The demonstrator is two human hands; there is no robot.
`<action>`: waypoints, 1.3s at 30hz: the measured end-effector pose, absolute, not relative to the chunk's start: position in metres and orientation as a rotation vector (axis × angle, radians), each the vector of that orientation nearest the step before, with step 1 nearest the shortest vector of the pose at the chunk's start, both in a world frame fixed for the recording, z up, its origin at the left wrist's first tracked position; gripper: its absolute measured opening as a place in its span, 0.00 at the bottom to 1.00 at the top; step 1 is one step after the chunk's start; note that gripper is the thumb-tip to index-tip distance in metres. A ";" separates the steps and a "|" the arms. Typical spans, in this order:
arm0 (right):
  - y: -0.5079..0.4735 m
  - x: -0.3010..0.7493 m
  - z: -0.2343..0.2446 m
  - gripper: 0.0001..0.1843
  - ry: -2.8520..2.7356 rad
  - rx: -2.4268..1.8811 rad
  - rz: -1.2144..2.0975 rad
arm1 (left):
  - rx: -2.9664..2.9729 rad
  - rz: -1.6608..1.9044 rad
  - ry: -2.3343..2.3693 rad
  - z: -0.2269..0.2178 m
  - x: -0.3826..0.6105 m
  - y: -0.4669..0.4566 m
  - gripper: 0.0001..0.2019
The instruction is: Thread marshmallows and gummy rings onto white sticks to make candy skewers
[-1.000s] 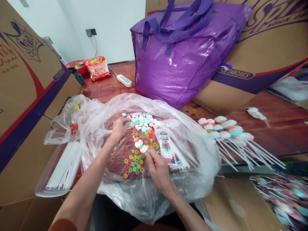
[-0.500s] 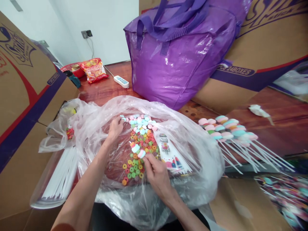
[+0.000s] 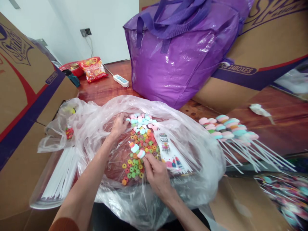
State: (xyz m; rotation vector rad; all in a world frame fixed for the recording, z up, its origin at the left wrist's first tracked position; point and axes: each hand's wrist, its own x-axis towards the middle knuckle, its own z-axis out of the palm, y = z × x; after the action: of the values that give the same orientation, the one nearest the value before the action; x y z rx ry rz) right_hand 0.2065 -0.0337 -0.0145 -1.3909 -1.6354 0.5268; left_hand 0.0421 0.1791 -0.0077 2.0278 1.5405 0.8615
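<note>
A big clear plastic bag [image 3: 192, 141] lies open in front of me, with pastel marshmallow candies [image 3: 141, 123] and small coloured ring candies [image 3: 134, 166] spread inside. My left hand [image 3: 119, 125] reaches to the near edge of the marshmallow pile, fingers curled; what they hold is hidden. My right hand [image 3: 155, 171] pinches the lower end of a candy skewer [image 3: 138, 151] that lies over the rings. A stack of printed clear sleeves [image 3: 169, 154] rests just right of that hand.
Finished candy skewers [image 3: 231, 131] lie on the wooden table at right. White sticks in a clear bag [image 3: 61, 173] sit at left. A purple tote bag [image 3: 183, 54], cardboard boxes [image 3: 269, 45], a power strip [image 3: 121, 80] and a snack packet [image 3: 92, 68] stand behind.
My left hand has moved slightly further up along the marshmallow pile. My right hand has stayed on the skewer, drawn a little toward me.
</note>
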 end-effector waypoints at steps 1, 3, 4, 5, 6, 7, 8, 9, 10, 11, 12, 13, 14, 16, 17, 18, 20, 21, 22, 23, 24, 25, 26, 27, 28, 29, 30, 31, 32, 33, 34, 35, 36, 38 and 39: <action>-0.034 0.206 -0.015 0.12 -1.636 -1.392 0.525 | 2.062 0.841 1.550 -0.007 0.042 0.178 0.10; -0.034 0.206 -0.015 0.12 -1.636 -1.395 0.526 | 2.102 0.802 1.567 -0.004 0.042 0.174 0.09; -0.034 0.206 -0.016 0.12 -1.634 -1.398 0.529 | 2.090 0.803 1.568 -0.002 0.042 0.171 0.08; -0.033 0.206 -0.016 0.12 -1.631 -1.401 0.533 | 2.051 0.827 1.558 0.001 0.041 0.166 0.08; -0.033 0.205 -0.016 0.12 -1.627 -1.403 0.538 | 1.982 0.873 1.534 0.004 0.041 0.160 0.08; -0.033 0.206 -0.016 0.13 -1.623 -1.405 0.543 | 1.885 0.933 1.498 0.007 0.040 0.152 0.08; -0.032 0.206 -0.016 0.13 -1.619 -1.406 0.544 | 1.770 0.997 1.452 0.010 0.038 0.143 0.09; -0.031 0.206 -0.015 0.14 -1.617 -1.406 0.541 | 1.647 1.054 1.399 0.014 0.037 0.133 0.11; -0.031 0.206 -0.015 0.14 -1.618 -1.403 0.532 | 1.530 1.093 1.342 0.017 0.036 0.121 0.13; -0.030 0.206 -0.014 0.15 -1.621 -1.399 0.519 | 1.427 1.116 1.291 0.020 0.035 0.109 0.16; -0.030 0.206 -0.013 0.15 -1.628 -1.395 0.504 | 1.340 1.129 1.250 0.022 0.034 0.096 0.18; -0.030 0.206 -0.012 0.15 -1.636 -1.391 0.491 | 1.270 1.133 1.219 0.023 0.033 0.084 0.19; -0.030 0.205 -0.012 0.15 -1.648 -1.388 0.482 | 1.210 1.140 1.198 0.024 0.033 0.072 0.19; -0.032 0.204 -0.011 0.14 -1.675 -1.391 0.472 | 1.116 1.166 1.179 0.024 0.032 0.051 0.19; -0.033 0.204 -0.010 0.14 -1.688 -1.397 0.468 | 1.082 1.187 1.174 0.022 0.032 0.044 0.18; -0.034 0.203 -0.010 0.14 -1.700 -1.401 0.463 | 1.060 1.211 1.167 0.021 0.033 0.038 0.18; -0.037 0.201 -0.010 0.14 -1.717 -1.407 0.448 | 1.040 1.258 1.146 0.018 0.033 0.030 0.17; -0.039 0.200 -0.009 0.14 -1.721 -1.407 0.443 | 1.035 1.276 1.138 0.017 0.032 0.028 0.17; -0.040 0.200 -0.009 0.15 -1.726 -1.406 0.440 | 1.027 1.291 1.134 0.015 0.032 0.026 0.17; -0.041 0.199 -0.009 0.15 -1.731 -1.405 0.440 | 1.016 1.304 1.136 0.014 0.032 0.025 0.17; -0.042 0.199 -0.009 0.15 -1.737 -1.403 0.442 | 1.002 1.313 1.143 0.013 0.031 0.024 0.16; -0.043 0.198 -0.009 0.15 -1.743 -1.401 0.445 | 0.986 1.321 1.154 0.013 0.031 0.023 0.17; -0.044 0.198 -0.010 0.15 -1.747 -1.399 0.448 | 0.971 1.326 1.166 0.012 0.031 0.022 0.17; -0.044 0.197 -0.010 0.15 -1.750 -1.397 0.451 | 0.959 1.327 1.177 0.012 0.030 0.022 0.18; -0.045 0.197 -0.010 0.15 -1.751 -1.398 0.453 | 0.949 1.322 1.186 0.012 0.030 0.021 0.18; -0.045 0.197 -0.011 0.15 -1.752 -1.402 0.455 | 0.943 1.317 1.194 0.012 0.030 0.020 0.18; -0.045 0.196 -0.011 0.15 -1.754 -1.407 0.455 | 0.937 1.313 1.199 0.012 0.031 0.019 0.18; -0.044 0.196 -0.011 0.15 -1.758 -1.413 0.456 | 0.933 1.313 1.205 0.011 0.031 0.019 0.18; -0.044 0.196 -0.011 0.15 -1.767 -1.417 0.459 | 0.929 1.316 1.211 0.010 0.031 0.018 0.18; -0.043 0.197 -0.010 0.16 -1.778 -1.419 0.464 | 0.925 1.322 1.220 0.009 0.031 0.018 0.18; -0.042 0.197 -0.010 0.16 -1.791 -1.417 0.471 | 0.924 1.331 1.229 0.008 0.031 0.019 0.18; -0.041 0.197 -0.009 0.17 -1.806 -1.414 0.481 | 0.929 1.336 1.238 0.007 0.030 0.019 0.18; -0.041 0.198 -0.008 0.17 -1.819 -1.411 0.492 | 0.947 1.338 1.247 0.005 0.030 0.020 0.17; -0.039 0.199 -0.007 0.17 -1.832 -1.407 0.515 | 1.034 1.329 1.274 0.003 0.029 0.021 0.16; -0.039 0.199 -0.007 0.17 -1.832 -1.410 0.525 | 1.094 1.321 1.291 0.003 0.028 0.020 0.15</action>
State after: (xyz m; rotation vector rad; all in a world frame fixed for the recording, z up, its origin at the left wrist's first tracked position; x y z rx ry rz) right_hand 0.1991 -0.0390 -0.0068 -1.4097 -1.8319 0.5245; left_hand 0.0279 0.0204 0.0028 1.0940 1.2912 1.3211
